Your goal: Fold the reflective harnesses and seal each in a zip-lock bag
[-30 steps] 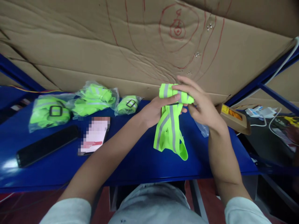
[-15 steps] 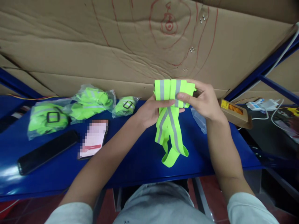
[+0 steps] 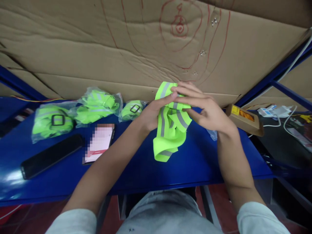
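Observation:
A neon yellow-green reflective strap [image 3: 170, 130] with grey stripes is held up over the blue table, its upper part folded into a bundle and its loops hanging below. My left hand [image 3: 153, 112] grips the bundle from the left, thumb across the front. Over the bundle's top and right side lies my right hand [image 3: 200, 102], fingers bent round the folds. Some fingertips of both hands are hidden behind the fabric. A piece of clear plastic [image 3: 213, 134] lies beyond the right wrist, partly covered.
Bagged green straps [image 3: 52, 122], [image 3: 97, 105] and a smaller one [image 3: 133, 110] lie along the back left. In front are a black elongated case [image 3: 52, 156] and a phone [image 3: 99, 143]. An open cardboard box [image 3: 243, 118] stands right, before a cardboard wall [image 3: 73, 58].
My right hand has moved left and over the top of the bundle. The hanging loops have swung left and bunched up higher. The view has shifted slightly.

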The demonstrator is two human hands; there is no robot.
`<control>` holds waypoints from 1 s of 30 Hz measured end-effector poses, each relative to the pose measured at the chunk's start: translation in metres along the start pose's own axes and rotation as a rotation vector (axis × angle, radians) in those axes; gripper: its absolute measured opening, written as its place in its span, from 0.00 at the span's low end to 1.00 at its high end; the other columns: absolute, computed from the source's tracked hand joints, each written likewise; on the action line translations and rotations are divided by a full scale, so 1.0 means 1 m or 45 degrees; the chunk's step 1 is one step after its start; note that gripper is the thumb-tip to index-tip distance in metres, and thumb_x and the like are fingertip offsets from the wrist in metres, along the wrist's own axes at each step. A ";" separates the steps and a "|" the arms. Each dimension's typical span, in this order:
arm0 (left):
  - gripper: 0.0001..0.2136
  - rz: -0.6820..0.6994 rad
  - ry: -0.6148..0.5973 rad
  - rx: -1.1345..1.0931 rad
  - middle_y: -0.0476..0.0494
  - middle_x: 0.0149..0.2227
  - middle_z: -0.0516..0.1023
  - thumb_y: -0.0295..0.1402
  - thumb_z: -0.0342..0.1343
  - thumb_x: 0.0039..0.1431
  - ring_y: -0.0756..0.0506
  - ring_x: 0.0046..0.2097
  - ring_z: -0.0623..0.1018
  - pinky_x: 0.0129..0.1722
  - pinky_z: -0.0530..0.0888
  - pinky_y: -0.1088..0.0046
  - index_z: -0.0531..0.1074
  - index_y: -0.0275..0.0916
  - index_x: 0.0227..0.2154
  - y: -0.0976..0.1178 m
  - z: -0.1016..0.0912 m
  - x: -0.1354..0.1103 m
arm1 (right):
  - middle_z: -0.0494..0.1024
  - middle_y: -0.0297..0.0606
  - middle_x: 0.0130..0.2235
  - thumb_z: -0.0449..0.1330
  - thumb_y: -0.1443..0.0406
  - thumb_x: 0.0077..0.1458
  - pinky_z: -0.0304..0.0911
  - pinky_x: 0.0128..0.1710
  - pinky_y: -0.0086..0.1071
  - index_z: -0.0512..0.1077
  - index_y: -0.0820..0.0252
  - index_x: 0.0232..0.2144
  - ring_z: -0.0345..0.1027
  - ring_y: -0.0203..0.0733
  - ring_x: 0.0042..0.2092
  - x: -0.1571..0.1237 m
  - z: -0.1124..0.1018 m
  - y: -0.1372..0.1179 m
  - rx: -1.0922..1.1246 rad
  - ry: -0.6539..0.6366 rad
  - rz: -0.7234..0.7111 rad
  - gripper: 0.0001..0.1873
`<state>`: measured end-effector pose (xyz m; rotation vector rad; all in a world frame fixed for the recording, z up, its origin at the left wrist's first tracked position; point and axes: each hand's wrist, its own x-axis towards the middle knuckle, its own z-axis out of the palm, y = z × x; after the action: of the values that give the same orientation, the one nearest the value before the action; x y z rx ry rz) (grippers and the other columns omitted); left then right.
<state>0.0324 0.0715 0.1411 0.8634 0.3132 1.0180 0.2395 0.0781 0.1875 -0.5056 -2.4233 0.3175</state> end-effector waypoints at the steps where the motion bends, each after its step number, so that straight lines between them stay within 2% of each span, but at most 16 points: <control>1: 0.17 -0.017 0.033 0.034 0.44 0.38 0.85 0.39 0.72 0.56 0.42 0.38 0.85 0.39 0.82 0.68 0.81 0.38 0.45 0.002 0.000 -0.001 | 0.71 0.31 0.68 0.62 0.49 0.65 0.46 0.76 0.59 0.79 0.45 0.55 0.55 0.55 0.74 -0.001 -0.003 0.000 0.077 -0.057 0.022 0.21; 2: 0.17 -0.028 0.076 0.075 0.43 0.38 0.85 0.37 0.74 0.54 0.43 0.36 0.85 0.37 0.82 0.68 0.81 0.35 0.44 0.003 0.000 -0.001 | 0.69 0.32 0.69 0.62 0.45 0.64 0.45 0.76 0.57 0.79 0.46 0.56 0.53 0.54 0.75 -0.002 -0.006 0.001 0.163 -0.051 0.060 0.24; 4: 0.20 -0.021 0.173 0.155 0.41 0.38 0.85 0.34 0.78 0.47 0.42 0.35 0.84 0.37 0.82 0.68 0.81 0.33 0.42 0.002 0.001 -0.003 | 0.68 0.35 0.69 0.60 0.41 0.64 0.49 0.76 0.54 0.77 0.48 0.58 0.54 0.53 0.75 -0.004 -0.009 0.002 0.306 0.097 0.177 0.29; 7: 0.25 0.018 0.224 0.255 0.40 0.41 0.85 0.33 0.81 0.41 0.40 0.39 0.85 0.40 0.81 0.66 0.80 0.34 0.43 -0.005 0.004 -0.004 | 0.76 0.39 0.62 0.66 0.41 0.59 0.58 0.72 0.52 0.76 0.52 0.58 0.64 0.53 0.69 -0.005 -0.005 0.007 0.340 0.235 0.347 0.33; 9: 0.25 0.114 0.265 0.296 0.43 0.40 0.85 0.34 0.81 0.41 0.42 0.39 0.84 0.41 0.80 0.68 0.80 0.36 0.43 -0.012 0.006 -0.001 | 0.81 0.38 0.54 0.71 0.43 0.53 0.67 0.66 0.52 0.77 0.54 0.55 0.73 0.53 0.60 -0.003 0.001 0.010 0.302 0.228 0.416 0.34; 11: 0.26 0.268 0.333 0.295 0.48 0.39 0.84 0.33 0.80 0.42 0.45 0.39 0.83 0.41 0.80 0.69 0.79 0.40 0.45 -0.020 0.005 0.003 | 0.83 0.36 0.49 0.72 0.45 0.52 0.73 0.60 0.49 0.79 0.54 0.52 0.77 0.51 0.54 -0.001 0.006 0.011 0.278 0.309 0.430 0.31; 14: 0.29 0.354 0.334 0.236 0.49 0.42 0.84 0.34 0.79 0.44 0.44 0.44 0.84 0.46 0.80 0.69 0.77 0.45 0.50 -0.030 0.000 0.010 | 0.82 0.36 0.51 0.73 0.48 0.54 0.74 0.58 0.47 0.80 0.52 0.52 0.77 0.52 0.55 0.001 0.008 0.008 0.279 0.422 0.375 0.27; 18: 0.24 0.131 0.127 0.129 0.43 0.45 0.85 0.39 0.78 0.47 0.38 0.48 0.85 0.50 0.81 0.61 0.80 0.40 0.47 -0.033 -0.005 0.011 | 0.82 0.35 0.53 0.70 0.49 0.58 0.74 0.58 0.50 0.78 0.50 0.54 0.75 0.55 0.59 0.000 0.010 0.001 0.180 0.511 0.378 0.25; 21: 0.21 -0.080 0.051 0.141 0.39 0.41 0.85 0.36 0.78 0.45 0.39 0.42 0.85 0.43 0.82 0.63 0.81 0.35 0.41 -0.034 -0.004 0.009 | 0.80 0.34 0.58 0.68 0.50 0.61 0.70 0.65 0.52 0.77 0.48 0.56 0.71 0.56 0.63 -0.002 0.010 -0.003 0.009 0.594 0.340 0.23; 23: 0.18 -0.164 0.054 0.198 0.39 0.39 0.85 0.33 0.78 0.45 0.41 0.37 0.85 0.38 0.82 0.66 0.81 0.34 0.38 -0.037 -0.001 0.008 | 0.78 0.31 0.61 0.66 0.52 0.63 0.65 0.70 0.50 0.76 0.44 0.57 0.68 0.54 0.66 -0.004 0.010 -0.003 -0.101 0.595 0.337 0.22; 26: 0.14 -0.193 0.068 0.106 0.39 0.40 0.85 0.31 0.73 0.49 0.41 0.39 0.85 0.40 0.82 0.66 0.81 0.35 0.39 -0.041 0.004 0.008 | 0.77 0.26 0.61 0.64 0.55 0.64 0.63 0.73 0.47 0.74 0.37 0.60 0.64 0.52 0.70 -0.007 0.010 0.001 -0.185 0.544 0.351 0.22; 30: 0.15 -0.102 -0.002 -0.124 0.40 0.47 0.85 0.35 0.66 0.54 0.34 0.53 0.83 0.53 0.81 0.54 0.80 0.37 0.44 -0.037 0.006 0.008 | 0.76 0.26 0.63 0.56 0.67 0.65 0.63 0.71 0.51 0.75 0.41 0.60 0.68 0.50 0.66 -0.007 0.014 0.008 -0.142 0.460 0.066 0.24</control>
<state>0.0629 0.0668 0.1188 0.7576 0.2924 0.9505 0.2376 0.0812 0.1702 -0.6185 -2.0866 0.1008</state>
